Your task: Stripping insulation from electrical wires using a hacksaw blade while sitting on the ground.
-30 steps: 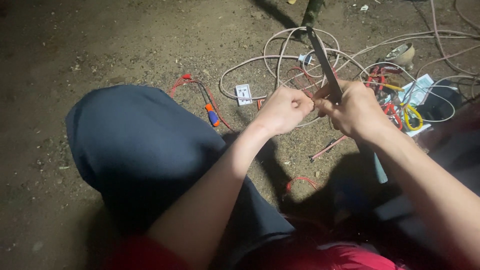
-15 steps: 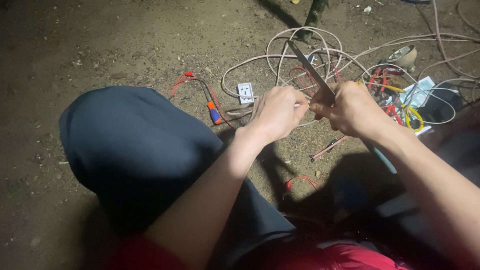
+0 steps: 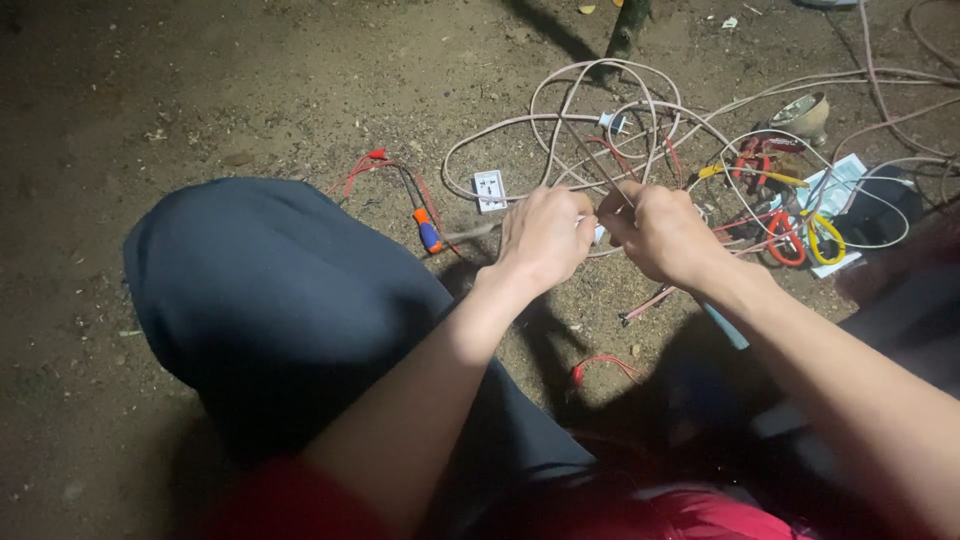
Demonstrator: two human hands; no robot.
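Note:
My left hand (image 3: 545, 238) and my right hand (image 3: 660, 232) are closed and nearly touching, low over the dirt ground. Between them they pinch a pale cable end (image 3: 597, 232), of which only a small white bit shows. A slim grey blade or rod (image 3: 598, 165) sticks up and to the left out of my right fist. A large loose coil of pale cable (image 3: 590, 95) lies just beyond both hands. My left knee, in dark blue trousers (image 3: 270, 300), is raised to the left of my left arm.
A white socket plate (image 3: 490, 190), an orange-and-blue screwdriver (image 3: 428, 230) and thin red wires (image 3: 372, 165) lie left of the hands. Red-handled pliers (image 3: 785, 243), a yellow-handled tool (image 3: 826, 238), a lamp holder (image 3: 805, 115) and a black object (image 3: 880, 215) lie to the right. A red wire scrap (image 3: 600, 365) lies below.
The hands have drawn closer together. The slim blade in the right fist has swung from pointing straight up to leaning left.

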